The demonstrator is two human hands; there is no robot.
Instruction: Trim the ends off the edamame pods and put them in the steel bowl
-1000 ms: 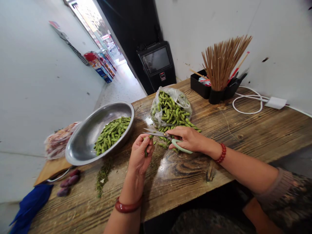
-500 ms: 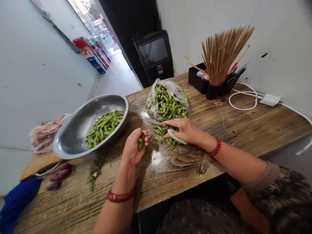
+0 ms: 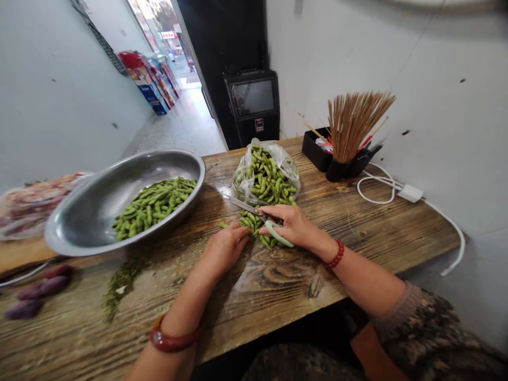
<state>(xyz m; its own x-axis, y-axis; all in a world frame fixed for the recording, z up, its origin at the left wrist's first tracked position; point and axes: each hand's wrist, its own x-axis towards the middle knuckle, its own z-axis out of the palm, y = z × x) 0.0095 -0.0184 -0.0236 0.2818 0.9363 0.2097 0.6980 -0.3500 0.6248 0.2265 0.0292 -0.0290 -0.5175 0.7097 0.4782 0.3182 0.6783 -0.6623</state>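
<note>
My right hand (image 3: 291, 225) is closed round the pale green handles of a pair of scissors (image 3: 243, 205), whose blades point left, slightly apart. Palm down, my left hand (image 3: 227, 248) has its fingers curled at the left edge of a small pile of edamame pods (image 3: 268, 242) on the table. A pod tip shows beside its knuckles; most of what it holds is hidden under the fingers. Just behind both hands stands an open clear plastic bag (image 3: 291, 170) full of pods. To the left, a wide steel basin (image 3: 85, 211) contains more green pods.
Dark trimmings (image 3: 121, 288) lie in front of the basin, with purplish bulbs (image 3: 51, 287) further left. Bagged meat (image 3: 35, 203) rests on a board (image 3: 24, 255) at far left. Skewers (image 3: 353, 124) stand in a black holder at the back right, near a white cable (image 3: 410, 193).
My left hand has turned from palm up to palm down and moved to the pile's edge. My right hand keeps the scissors. The view has shifted, too.
</note>
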